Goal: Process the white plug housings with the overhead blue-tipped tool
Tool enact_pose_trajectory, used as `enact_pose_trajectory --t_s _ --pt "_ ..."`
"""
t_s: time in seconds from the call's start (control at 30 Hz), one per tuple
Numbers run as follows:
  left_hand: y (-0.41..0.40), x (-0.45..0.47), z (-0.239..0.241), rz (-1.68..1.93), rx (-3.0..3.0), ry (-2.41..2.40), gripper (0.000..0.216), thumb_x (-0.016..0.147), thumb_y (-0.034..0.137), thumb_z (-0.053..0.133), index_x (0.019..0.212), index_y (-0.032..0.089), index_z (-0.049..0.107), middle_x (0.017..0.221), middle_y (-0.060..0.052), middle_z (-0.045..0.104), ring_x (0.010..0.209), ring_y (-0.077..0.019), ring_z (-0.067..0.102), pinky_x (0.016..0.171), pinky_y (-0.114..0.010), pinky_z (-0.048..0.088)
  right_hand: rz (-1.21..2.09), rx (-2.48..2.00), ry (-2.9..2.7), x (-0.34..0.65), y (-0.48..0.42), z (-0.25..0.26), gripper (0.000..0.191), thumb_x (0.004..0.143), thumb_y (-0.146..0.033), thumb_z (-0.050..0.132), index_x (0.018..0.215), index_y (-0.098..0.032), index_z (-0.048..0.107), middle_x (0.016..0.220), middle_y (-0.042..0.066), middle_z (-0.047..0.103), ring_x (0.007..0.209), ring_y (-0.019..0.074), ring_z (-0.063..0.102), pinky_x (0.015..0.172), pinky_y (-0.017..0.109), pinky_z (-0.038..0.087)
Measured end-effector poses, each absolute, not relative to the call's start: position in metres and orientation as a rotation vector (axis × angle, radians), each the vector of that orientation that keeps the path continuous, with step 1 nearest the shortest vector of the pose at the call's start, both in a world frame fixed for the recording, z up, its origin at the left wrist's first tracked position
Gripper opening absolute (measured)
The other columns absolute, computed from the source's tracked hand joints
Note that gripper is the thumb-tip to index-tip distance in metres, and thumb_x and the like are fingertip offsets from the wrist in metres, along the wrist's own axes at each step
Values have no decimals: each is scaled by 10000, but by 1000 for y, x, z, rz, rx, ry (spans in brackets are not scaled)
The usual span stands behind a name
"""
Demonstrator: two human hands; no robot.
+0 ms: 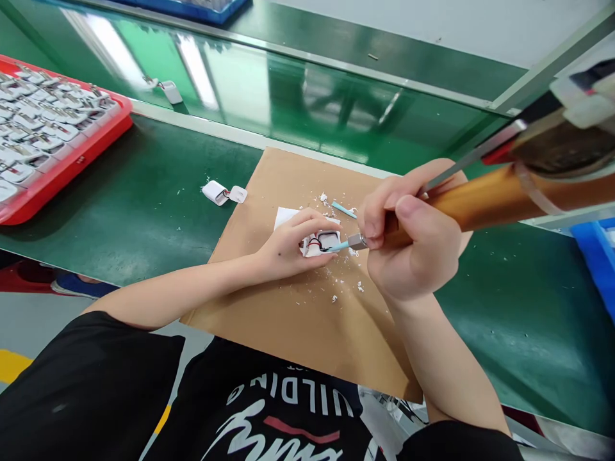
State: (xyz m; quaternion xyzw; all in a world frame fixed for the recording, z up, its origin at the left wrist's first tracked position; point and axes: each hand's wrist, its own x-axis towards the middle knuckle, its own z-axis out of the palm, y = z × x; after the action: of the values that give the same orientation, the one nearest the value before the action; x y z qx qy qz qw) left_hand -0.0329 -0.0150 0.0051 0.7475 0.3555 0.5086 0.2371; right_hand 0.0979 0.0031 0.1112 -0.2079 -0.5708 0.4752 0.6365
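Observation:
My left hand [293, 243] lies on the cardboard with its fingers closed round a small white plastic case [314, 245]. The case lies open, and red and black wires show inside it. My right hand [416, 234] grips a handheld tool [480, 200] with an orange-gold barrel and a metal lever. A light blue tip [342, 246] sticks out of its metal collar and reaches the right edge of the case. Beyond my hands lies a loose light blue strip [344, 209]. White shavings [360, 287] are scattered around the case.
A brown cardboard sheet [269, 307] covers part of the green bench [168, 192]. Left of it is a white case [216, 192] with its lid apart. A red tray [103, 128] holds many similar parts. Another white part [171, 92] lies behind; a blue bin [593, 256] is at right.

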Motion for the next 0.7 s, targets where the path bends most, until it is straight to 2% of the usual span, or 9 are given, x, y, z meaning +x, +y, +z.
enact_pose_trajectory --t_s 0.2,0.43,0.6,0.7 --pt "-15 -33 5 1325 2014 983 376 782 212 738 1110 218 554 1017 -49 603 915 -160 564 725 -266 527 1043 -554 -1310 96 2 110 347 788 -417 656 607 -250 412 423 -70 390 334 93 340 362 278 295" --pt "-15 -33 5 1343 1988 979 363 780 222 740 1069 213 521 961 -27 572 869 -149 564 710 -265 512 1059 -464 -1261 96 2 108 239 778 -269 636 611 -237 468 435 -59 421 344 101 366 359 284 297" --pt "-16 -33 7 1326 1995 999 344 792 244 734 1064 214 526 976 -37 583 899 -160 568 710 -271 515 1036 -535 -1266 96 2 110 351 761 -345 689 588 -236 404 445 -70 361 346 92 362 356 275 302" --pt "-16 -33 7 1322 1990 998 338 793 244 734 1061 211 530 978 -43 588 916 -164 564 704 -265 515 1049 -516 -1251 96 1 110 356 748 -326 706 598 -232 397 462 -74 341 347 85 370 353 270 302"
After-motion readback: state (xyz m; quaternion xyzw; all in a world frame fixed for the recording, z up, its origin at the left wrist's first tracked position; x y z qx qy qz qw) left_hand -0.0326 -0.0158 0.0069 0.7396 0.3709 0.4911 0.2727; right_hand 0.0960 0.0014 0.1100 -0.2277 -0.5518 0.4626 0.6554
